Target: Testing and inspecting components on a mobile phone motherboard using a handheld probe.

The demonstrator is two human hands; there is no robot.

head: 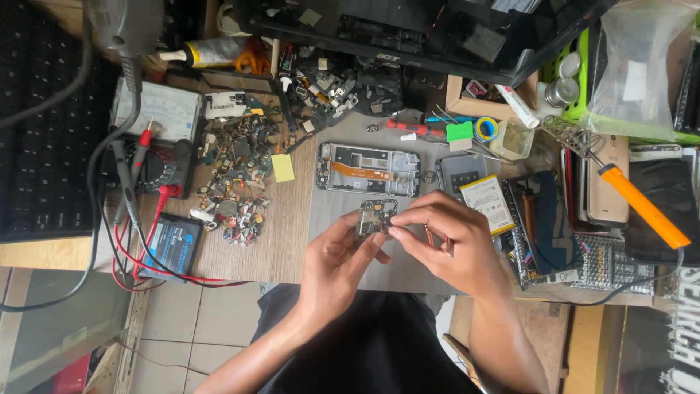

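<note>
two hands (343, 259) (445, 241), one circuit board (375, 217)

Orange-handled soldering iron (643, 206), yellow sticky note (282, 168), red probe leads (149, 248), grey work mat (343, 219), lime green tray (576, 73)

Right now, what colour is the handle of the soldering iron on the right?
Orange; the soldering iron handle shows best in the head view.

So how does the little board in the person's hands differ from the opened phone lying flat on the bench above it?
The small circuit board is held off the bench between the left hand and right hand; the opened phone frame lies flat on the grey mat. The board is short and dark; the frame is longer, silvery, with an orange strip across it. Both look like phone parts with bare insides showing.
</note>
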